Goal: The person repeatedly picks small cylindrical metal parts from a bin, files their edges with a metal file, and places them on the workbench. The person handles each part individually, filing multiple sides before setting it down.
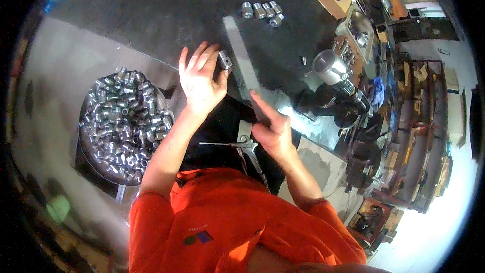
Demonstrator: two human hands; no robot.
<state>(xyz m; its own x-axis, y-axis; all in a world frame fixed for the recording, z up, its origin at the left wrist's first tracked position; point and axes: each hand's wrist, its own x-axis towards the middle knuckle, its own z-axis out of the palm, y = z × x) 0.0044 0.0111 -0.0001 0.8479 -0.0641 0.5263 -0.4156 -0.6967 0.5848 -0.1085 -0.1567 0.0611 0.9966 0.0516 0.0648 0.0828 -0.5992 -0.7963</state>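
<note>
Now, by the bench's near edge, my left hand pinches a fitting, spare fingers apart; my right hand clamps a bar.

Over the left part of the table, along its near edge, a hand could pass freely. Farther right, the bar slanted from the right hand toward the far side, blocking a low sideways path just beside the left hand. Between the five nuts and the cup there was room, with only a small pin in it. Toward the right edge, the cup and black machine stood in the way. Off the near edge, the heaped bin obstructed the left; the air gun crossed the space before the lap.
</note>
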